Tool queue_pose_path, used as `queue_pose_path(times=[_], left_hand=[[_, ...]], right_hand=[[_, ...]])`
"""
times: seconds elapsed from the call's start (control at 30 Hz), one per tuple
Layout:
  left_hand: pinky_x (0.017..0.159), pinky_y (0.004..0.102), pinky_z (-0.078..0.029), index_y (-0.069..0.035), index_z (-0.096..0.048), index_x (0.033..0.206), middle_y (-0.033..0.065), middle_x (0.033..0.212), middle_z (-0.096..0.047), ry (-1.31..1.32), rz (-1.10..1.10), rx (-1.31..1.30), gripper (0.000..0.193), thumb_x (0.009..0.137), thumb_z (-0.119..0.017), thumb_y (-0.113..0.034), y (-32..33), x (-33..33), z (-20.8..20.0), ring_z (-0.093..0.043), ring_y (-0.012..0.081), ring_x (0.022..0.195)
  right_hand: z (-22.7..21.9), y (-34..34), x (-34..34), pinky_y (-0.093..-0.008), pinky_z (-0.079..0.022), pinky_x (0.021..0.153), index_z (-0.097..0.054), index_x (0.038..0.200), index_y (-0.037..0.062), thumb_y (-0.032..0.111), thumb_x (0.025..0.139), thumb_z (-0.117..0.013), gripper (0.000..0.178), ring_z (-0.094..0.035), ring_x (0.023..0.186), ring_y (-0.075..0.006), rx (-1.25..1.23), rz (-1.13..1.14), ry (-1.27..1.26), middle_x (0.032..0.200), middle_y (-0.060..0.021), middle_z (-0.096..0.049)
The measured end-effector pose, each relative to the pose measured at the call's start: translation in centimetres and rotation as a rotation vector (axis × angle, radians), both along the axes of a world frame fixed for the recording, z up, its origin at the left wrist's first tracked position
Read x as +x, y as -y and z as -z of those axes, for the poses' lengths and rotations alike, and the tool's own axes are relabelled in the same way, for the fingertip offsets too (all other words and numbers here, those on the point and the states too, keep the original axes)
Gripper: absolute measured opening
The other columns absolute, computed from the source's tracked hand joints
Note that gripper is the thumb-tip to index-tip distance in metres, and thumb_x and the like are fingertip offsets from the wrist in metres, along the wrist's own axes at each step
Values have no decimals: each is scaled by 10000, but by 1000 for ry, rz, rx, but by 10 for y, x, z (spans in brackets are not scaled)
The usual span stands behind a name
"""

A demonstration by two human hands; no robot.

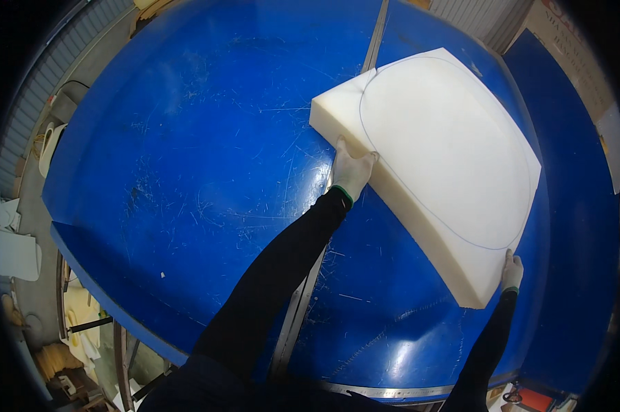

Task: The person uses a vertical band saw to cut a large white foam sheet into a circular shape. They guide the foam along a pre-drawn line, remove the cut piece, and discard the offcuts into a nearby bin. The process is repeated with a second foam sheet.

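A thick white foam block (447, 137) lies slanted across the right half of a blue table (207, 151). A large rounded outline is drawn in blue on its top face. My left hand (353, 169), in a pale glove with a green cuff, grips the block's near left side, its thumb and a finger showing against the side face. At the block's right near corner, my right hand (512, 271) holds the edge with the thumb at the top. Its other fingers are partly hidden. Both forearms wear black sleeves.
A metal strip (296, 323) crosses the table front to back and passes under the block. Along the front edge runs a metal ruler (392, 393). Foam offcuts (15, 254) lie on the floor at left. A printed cardboard box (571, 55) stands at the far right.
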State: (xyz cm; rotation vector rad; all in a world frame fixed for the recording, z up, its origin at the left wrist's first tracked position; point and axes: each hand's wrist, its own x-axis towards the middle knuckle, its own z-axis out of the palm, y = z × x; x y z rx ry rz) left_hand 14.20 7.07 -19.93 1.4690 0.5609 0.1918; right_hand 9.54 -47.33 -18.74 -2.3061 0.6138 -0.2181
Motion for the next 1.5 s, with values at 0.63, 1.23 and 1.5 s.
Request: queue_pose_path(times=[0.63, 1.23, 1.5], left_hand=[[1034, 345, -461, 137, -121, 1498, 281, 1349, -523, 27, -3, -164, 976, 831, -775, -147, -21, 23, -3, -571, 317, 1217], [841, 333, -544, 211, -230, 1395, 284, 1146, -626, 31, -14, -155, 925, 801, -786, -228, -45, 51, 8, -667, 281, 989], [826, 352, -520, 156, -349, 1349, 248, 1112, -634, 41, 29, -164, 841, 812, -803, -305, -40, 24, 17, -639, 245, 962]], right_hand=[[-1, -58, -72, -308, -277, 448, -483, 698, 78, 354, 1032, -582, 444, -342, 476, -93, -6, 53, 81, 556, 26, -381], [-12, -132, -138, -273, -308, 412, -443, 705, 90, 346, 1032, -584, 439, -392, 463, -81, 242, 106, 112, 570, 21, -432], [-47, -97, -120, -290, -302, 384, -415, 626, 126, 688, 965, -486, 660, -378, 401, -123, 278, 187, 26, 517, 7, -392]])
